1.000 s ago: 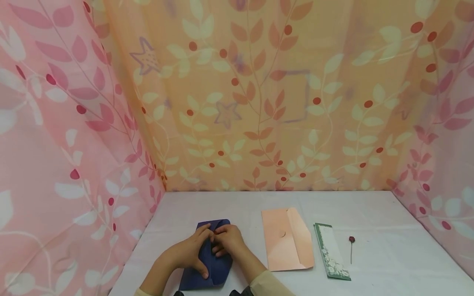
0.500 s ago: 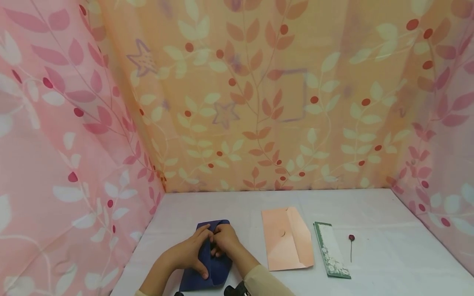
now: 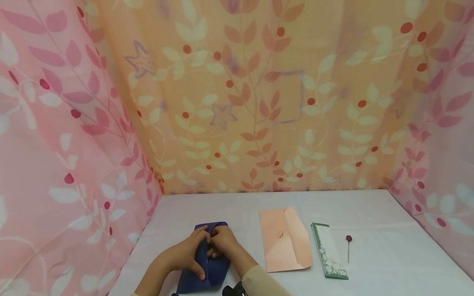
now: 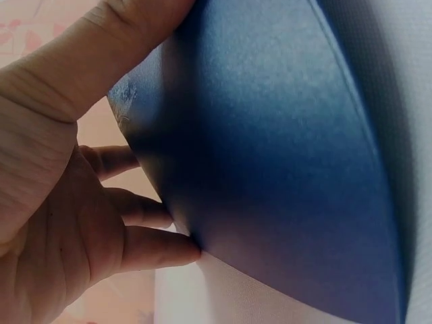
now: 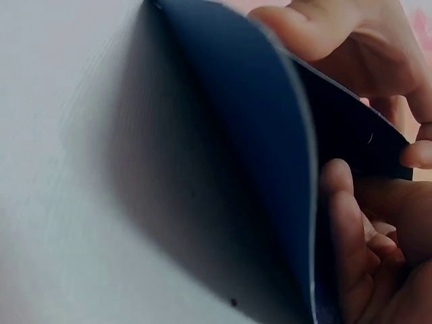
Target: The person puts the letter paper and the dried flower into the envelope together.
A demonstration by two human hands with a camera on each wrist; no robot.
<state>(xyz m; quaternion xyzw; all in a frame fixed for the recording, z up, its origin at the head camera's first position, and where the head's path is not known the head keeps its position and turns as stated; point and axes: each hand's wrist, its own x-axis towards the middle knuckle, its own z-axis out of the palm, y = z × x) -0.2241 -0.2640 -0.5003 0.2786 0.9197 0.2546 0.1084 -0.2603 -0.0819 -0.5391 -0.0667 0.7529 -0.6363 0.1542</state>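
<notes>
A dark blue envelope (image 3: 218, 271) lies at the front left of the table, its fold standing partly open. My left hand (image 3: 183, 255) grips its left side, the thumb over the front and the fingertips at the far edge. In the left wrist view the left fingers (image 4: 158, 248) touch the envelope's rim. My right hand (image 3: 225, 240) reaches into the fold at the upper end, its fingers curled. The right wrist view has these fingers (image 5: 344, 223) between two blue paper layers. Their tips are partly hidden, and I cannot tell what they pinch.
To the right lies a peach envelope (image 3: 279, 242) with a flap. Beyond it are a green-bordered floral card (image 3: 329, 253) and a small dark red flower on a stem (image 3: 349, 239). Patterned curtains (image 3: 222, 144) stand behind and beside the white table (image 3: 237, 205).
My right hand has turned slightly and its fingers have gone further into the blue envelope's fold. The left hand keeps its place. The head view has shifted a little.
</notes>
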